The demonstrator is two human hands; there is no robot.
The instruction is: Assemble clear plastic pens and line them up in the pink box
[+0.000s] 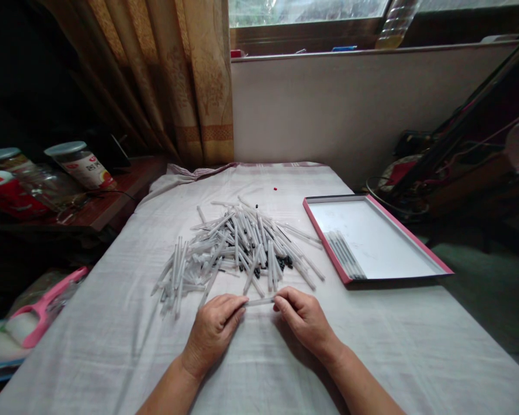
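Double pinch, basically
Left hand (pixel 216 323) and right hand (pixel 307 320) are held near each other, thumbs (pixel 288 312) pressed toward curled fingers (pixel 231 301), bare forearms (pixel 363 383) angled inward.

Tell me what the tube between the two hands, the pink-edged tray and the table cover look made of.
Tube: probably plastic, smooth and translucent, since it looks cloudy and pale.
Pink-edged tray: likely cardboard, with a smooth white inside; its thin, straight walls suggest a box lid.
Table cover: matte fabric, judging by its soft creases and bunched far edge; the fibre is unclear.

Slim translucent tube (pixel 260 301), straight, slightly slanted, lying crosswise, both ends gripped
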